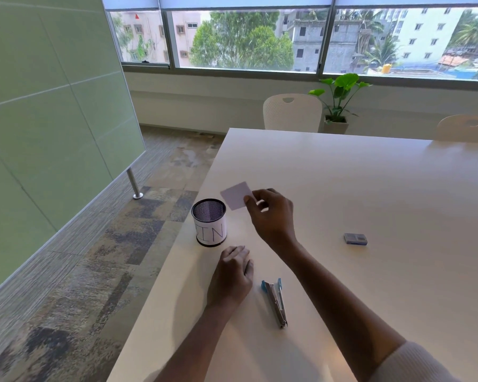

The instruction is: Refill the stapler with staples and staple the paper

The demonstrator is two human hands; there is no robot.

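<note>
Paper (236, 195) pinched in right hand (271, 216) grip, above mesh cup (209, 226).

Bright, even daylight from the windows (246, 37) across the top of the frame. Pale sheen on the white desk (342, 188), strongest toward its far edge; no hard glare. Soft, faint shadows under the forearms and beside the stapler (275, 301) at lower centre. Slightly washed-out outdoors beyond the glass. Wide-angle bending at the edges: green wall panel (39, 119) at left leaning, window frame curving. Mild motion blur on the paper (235, 194) and both hands; carpet (94, 271) at lower left smeared and blocky.
</note>
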